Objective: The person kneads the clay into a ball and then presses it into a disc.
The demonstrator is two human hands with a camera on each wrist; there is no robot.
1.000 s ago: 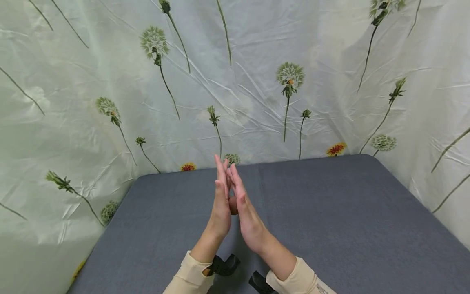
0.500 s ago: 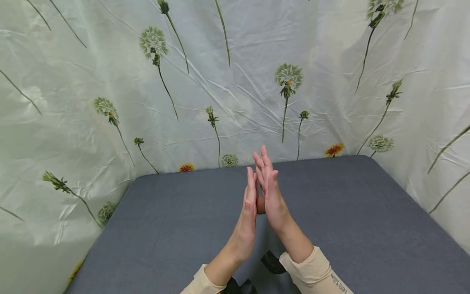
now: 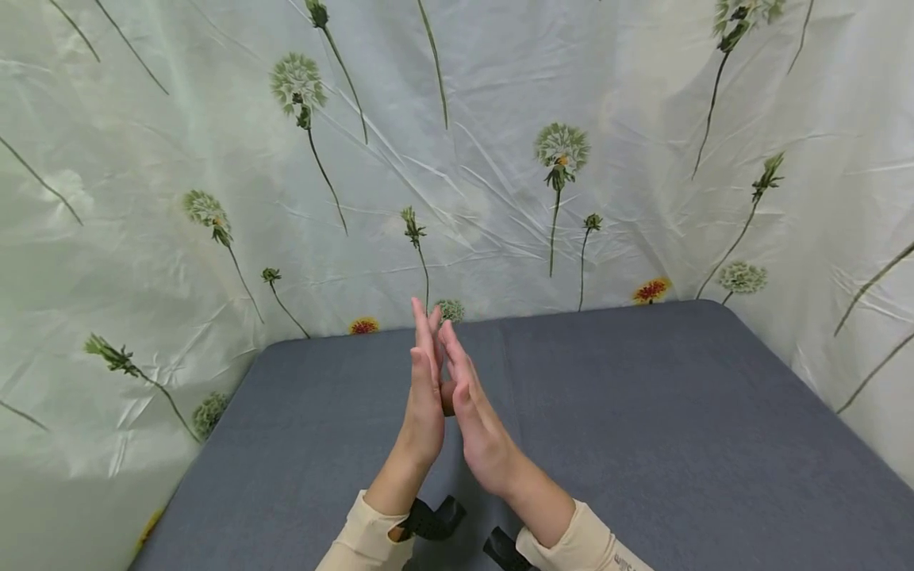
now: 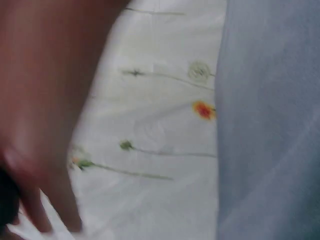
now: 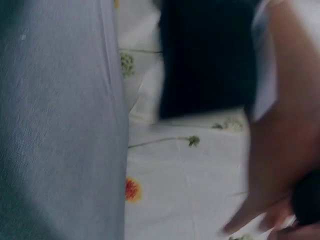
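- The brown, rounded, smooth-looking lump (image 3: 448, 399) sat between both palms, above the grey cloth-covered desk (image 3: 643, 412).
- The left hand (image 3: 424, 412), left of the lump, and the right hand (image 3: 481, 432), right of it, pressed it with straight fingers.
- Beyond the lump, the left fingertips had just overtaken the right — likely a rolling stroke, the shaping still under way.

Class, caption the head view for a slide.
A rounded brown lump between left hand and right hand, above a grey cloth-covered table.
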